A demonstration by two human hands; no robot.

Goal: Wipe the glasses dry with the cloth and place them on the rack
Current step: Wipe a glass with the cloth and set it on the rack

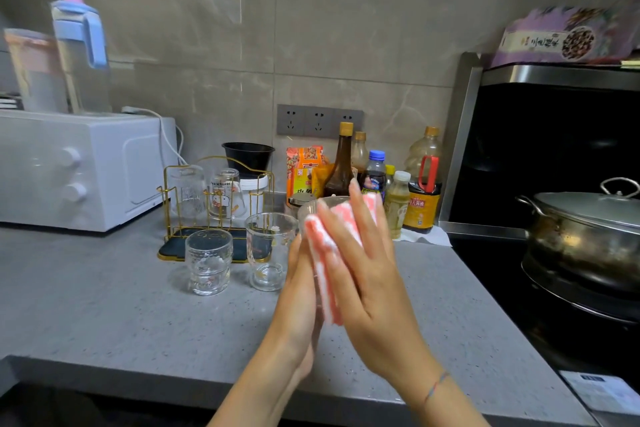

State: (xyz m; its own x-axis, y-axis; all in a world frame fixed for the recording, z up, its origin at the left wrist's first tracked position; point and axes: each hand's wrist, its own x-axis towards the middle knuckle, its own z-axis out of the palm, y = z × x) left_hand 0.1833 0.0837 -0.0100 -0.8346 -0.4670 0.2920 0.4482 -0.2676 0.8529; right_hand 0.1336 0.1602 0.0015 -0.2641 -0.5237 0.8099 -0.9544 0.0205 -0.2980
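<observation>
At ten o'clock from our hands the rack (173, 248) holds two upturned glasses (225, 196), two more glasses (209, 262) waiting on the table (104, 288). Our left hand (299, 291) props the glass (310, 213) from nine o'clock, its fingers hidden, so we cannot tell their curl; our right hand (363, 270) presses the cloth (320, 246) with straight fingers from three o'clock, and we should turn it slowly under even pressure. It is clear, rim up

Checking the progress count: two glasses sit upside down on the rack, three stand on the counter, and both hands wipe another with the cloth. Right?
No: the head view shows two glasses standing on the counter, not three. Two sit upside down on the rack, and the left hand and right hand wipe another with the cloth.
</observation>
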